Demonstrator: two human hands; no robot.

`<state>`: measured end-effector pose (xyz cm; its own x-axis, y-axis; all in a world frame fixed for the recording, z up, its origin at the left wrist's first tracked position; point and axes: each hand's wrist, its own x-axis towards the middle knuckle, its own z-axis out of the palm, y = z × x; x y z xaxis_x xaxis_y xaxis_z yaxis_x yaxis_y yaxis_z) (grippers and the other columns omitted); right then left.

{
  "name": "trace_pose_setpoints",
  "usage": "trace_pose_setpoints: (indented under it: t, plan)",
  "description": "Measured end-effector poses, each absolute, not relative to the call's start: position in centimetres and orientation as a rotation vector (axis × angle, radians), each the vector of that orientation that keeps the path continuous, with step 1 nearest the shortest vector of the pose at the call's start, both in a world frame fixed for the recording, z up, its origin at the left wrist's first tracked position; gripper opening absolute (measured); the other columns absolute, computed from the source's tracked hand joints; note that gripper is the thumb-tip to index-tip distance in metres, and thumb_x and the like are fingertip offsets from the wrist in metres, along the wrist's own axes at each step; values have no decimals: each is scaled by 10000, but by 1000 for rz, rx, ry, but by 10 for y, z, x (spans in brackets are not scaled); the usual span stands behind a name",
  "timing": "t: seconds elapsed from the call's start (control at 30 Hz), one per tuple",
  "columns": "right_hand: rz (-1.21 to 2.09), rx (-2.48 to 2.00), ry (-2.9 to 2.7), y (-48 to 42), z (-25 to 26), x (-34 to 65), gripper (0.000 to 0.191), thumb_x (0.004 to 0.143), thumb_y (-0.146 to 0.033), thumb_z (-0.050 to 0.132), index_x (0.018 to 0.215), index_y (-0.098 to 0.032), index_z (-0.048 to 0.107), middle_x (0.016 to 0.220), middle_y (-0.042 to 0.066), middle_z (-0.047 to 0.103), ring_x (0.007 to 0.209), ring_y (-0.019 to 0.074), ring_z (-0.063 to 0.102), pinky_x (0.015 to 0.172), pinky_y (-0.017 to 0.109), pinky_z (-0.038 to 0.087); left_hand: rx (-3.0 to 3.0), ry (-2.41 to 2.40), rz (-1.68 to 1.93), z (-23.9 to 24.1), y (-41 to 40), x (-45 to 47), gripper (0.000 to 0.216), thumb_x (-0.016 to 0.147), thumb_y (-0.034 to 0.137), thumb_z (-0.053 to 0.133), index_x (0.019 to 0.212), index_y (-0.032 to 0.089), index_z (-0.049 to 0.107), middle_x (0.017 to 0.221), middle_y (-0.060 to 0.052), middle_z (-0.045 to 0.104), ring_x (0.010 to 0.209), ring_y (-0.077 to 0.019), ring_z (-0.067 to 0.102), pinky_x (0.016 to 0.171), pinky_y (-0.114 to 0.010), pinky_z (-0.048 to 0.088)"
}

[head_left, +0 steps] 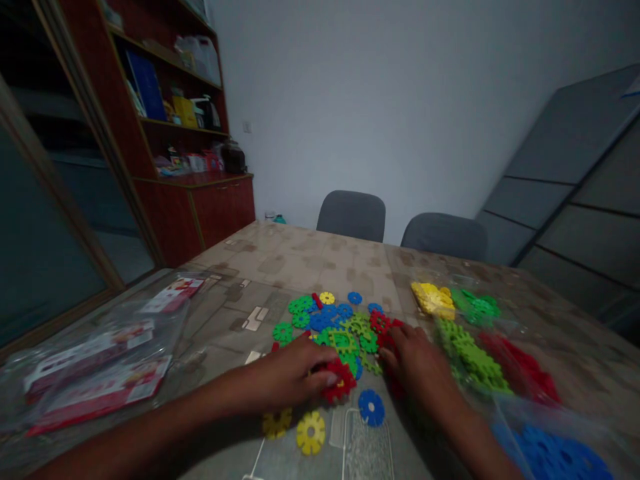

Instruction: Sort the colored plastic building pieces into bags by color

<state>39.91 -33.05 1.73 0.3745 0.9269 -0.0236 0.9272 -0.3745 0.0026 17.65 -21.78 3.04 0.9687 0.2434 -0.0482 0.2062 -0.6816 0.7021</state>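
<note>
Around a red toothed plastic piece point(342, 385) the thumb and fingers of my left hand point(297, 373) are closed, low over the tabletop. My right hand point(417, 360) rests at the right side of the pile, its fingers curled over red toothed pieces point(381, 321) that they partly hide. Between both hands lies a loose heap of green pieces point(344, 341) and blue notched discs point(325, 317). A blue notched disc point(371, 408) and two yellow notched discs point(311, 433) lie nearer to me. A small yellow disc point(327, 298) sits at the heap's far edge.
Clear plastic bags on the right hold yellow pieces point(434, 300), green pieces point(477, 307), red pieces point(523, 367) and blue pieces point(557, 453). Packaging with printed cards point(100, 393) covers the table's left side. Two grey chairs point(351, 215) stand beyond the table point(295, 257).
</note>
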Motion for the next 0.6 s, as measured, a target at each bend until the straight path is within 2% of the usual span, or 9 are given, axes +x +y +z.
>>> trace_pose_setpoints:
  t: [0.1,0.2,0.3,0.47,0.6]
  plan:
    - [2,2616,1782,-321,7,399,472,952,-237,579,1412,-139,527,1392,160,572,1227,319,535,922,373,461,2229,332,-20,21,-239,181,272,921,198,564,1172,257,649,973,-12,714,851,-181,652,711,-257,461]
    - [19,2615,1811,-316,-1,399,502,965,-228,547,1458,-162,484,1445,149,542,1303,339,468,981,423,419,2351,332,-27,15,-252,183,289,881,168,615,1142,285,658,1020,-14,711,933,-210,651,782,-287,456]
    - [34,2613,1834,-315,-3,398,422,968,-241,535,1384,-177,560,1417,141,571,1322,350,445,1013,472,373,2510,333,-35,13,-256,183,283,889,207,660,1158,296,644,1123,-24,688,1006,-242,643,837,-323,458]
    - [46,2627,1843,-317,3,395,284,939,-246,566,1194,-150,645,1249,164,657,1212,337,529,957,443,381,2622,341,-111,18,-256,180,465,816,372,791,1234,305,598,1184,-38,656,1023,-302,641,851,-403,489]
    - [47,2653,1838,-316,5,394,209,923,-254,590,1091,-145,649,1175,165,673,1138,331,568,896,410,396,2625,271,-173,20,-259,180,575,785,353,817,1300,316,563,1241,-52,631,1075,-319,626,880,-421,495]
